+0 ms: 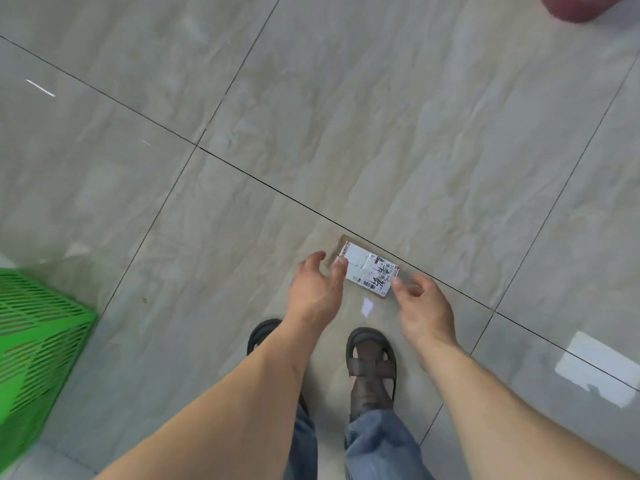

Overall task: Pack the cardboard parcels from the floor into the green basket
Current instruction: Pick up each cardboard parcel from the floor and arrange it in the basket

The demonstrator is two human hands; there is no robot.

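Parcel (pixel 367 271) lying flat on the tiled floor (pixel 381 116), white shipping label facing up, just below a dark grout line and just ahead of two sandalled feet (pixel 372 358). Flanking it on either end, both hands: left hand (pixel 317 285) spreading loosely, fingers relaxed, fingertips reaching the near-left corner; right hand (pixel 424 306) curling slightly by the right end, thumb and forefinger nearing the edge. Gripping nothing yet, as far as showing; actual contact with the cardboard too close to call. Standing well apart at the left edge, green basket (pixel 38 344), only one slatted corner showing, contents hidden. Judging progress: this parcel not yet lifted, carrying and placing remaining; no other parcels appearing in view. Peeking in at the top right corner, dark red object (pixel 581 6), cut off by the frame.
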